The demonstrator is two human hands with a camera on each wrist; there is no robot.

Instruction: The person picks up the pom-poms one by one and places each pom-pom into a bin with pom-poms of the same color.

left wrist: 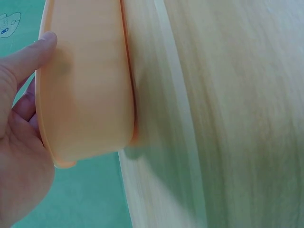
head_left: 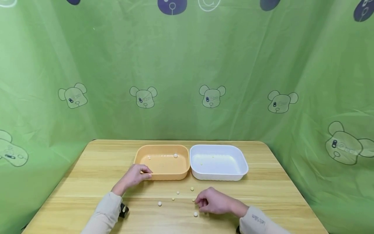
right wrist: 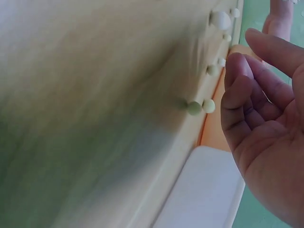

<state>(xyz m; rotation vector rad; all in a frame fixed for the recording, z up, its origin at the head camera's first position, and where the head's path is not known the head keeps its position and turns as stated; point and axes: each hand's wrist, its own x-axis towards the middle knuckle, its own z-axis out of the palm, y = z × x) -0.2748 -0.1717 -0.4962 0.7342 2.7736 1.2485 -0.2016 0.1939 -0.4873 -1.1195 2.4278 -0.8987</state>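
Our left hand (head_left: 133, 176) grips the near corner of the orange tub (head_left: 162, 162), thumb on its rim, so the tub stays put on the wooden table (head_left: 87, 182). Our right hand (head_left: 214, 201) hangs over the little cream balls (head_left: 177, 192) with its fingers curled loosely, and we see nothing pinched in them. The balls lie loose on the table in front of the orange tub and the white tub (head_left: 217, 162). They are round, so a bump from our fingers could make them roll off the edge. A few sit in the tubs already.
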